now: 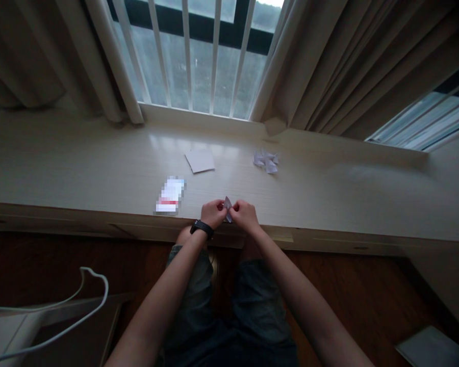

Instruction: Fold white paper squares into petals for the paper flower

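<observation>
A small piece of folded paper (228, 205) is held upright between my two hands, close to the front edge of the pale ledge (329, 193). My left hand (213, 213), with a black watch (202, 229) on its wrist, pinches the paper's left side. On the right side my right hand (245, 214) pinches it too. Fingers cover part of the paper, so its full shape is hidden. Beyond the hands lie a flat stack of white paper (200, 161) and, to its right, a cluster of folded paper pieces (266, 161).
A blurred-out rectangular item, probably a phone (170, 194), lies left of my hands. Behind the ledge are a barred window (199, 66) and curtains (321, 66). At lower left a white cable (106, 290) loops above furniture. A flat grey object (436, 347) is at lower right.
</observation>
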`<state>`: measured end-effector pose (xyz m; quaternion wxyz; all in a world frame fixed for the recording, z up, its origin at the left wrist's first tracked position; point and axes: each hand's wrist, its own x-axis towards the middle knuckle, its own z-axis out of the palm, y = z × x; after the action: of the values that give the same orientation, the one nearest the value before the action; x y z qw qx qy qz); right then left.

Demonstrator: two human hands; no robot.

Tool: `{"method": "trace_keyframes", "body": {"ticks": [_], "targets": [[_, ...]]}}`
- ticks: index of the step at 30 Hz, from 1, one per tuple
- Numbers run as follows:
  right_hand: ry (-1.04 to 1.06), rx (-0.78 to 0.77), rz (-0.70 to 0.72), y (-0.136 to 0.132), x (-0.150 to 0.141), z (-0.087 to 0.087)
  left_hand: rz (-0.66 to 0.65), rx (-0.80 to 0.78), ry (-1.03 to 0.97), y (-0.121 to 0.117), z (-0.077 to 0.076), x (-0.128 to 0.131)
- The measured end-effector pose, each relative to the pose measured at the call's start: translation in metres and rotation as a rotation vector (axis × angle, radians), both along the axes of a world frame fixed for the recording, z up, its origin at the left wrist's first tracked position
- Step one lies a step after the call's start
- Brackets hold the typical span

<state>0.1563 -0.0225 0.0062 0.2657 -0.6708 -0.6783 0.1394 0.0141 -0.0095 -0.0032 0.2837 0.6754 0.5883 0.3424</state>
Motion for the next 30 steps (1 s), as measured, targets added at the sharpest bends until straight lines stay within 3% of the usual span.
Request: {"method": "trace_keyframes", "body": {"ticks": [6,11,16,19,24,30], "targets": [[0.076,0.018,-0.025,-0.004,0.001,-0.003,-0.053,0.004,0.003,-0.002,-0.001,0.002],[0.31,-0.008,-0.001,-0.002,0.009,-0.006,-0.085,-0.028,-0.044,0.004,-0.004,0.001],[0.767,-0.22,0.137,0.004,0.015,-0.004,-0.203,-0.215,-0.365,0.015,-0.002,-0.003],[0.888,-0.305,0.207,0.004,0.013,0.0,-0.211,-0.386,-0.582,0.017,0.006,-0.007],[0.823,-0.205,0.264,0.002,0.005,0.007,-0.202,-0.488,-0.791,0.014,0.017,-0.013],[0.426,-0.022,0.132,-0.006,0.001,0.021,-0.201,-0.524,-0.807,0.013,0.022,-0.012]]}}
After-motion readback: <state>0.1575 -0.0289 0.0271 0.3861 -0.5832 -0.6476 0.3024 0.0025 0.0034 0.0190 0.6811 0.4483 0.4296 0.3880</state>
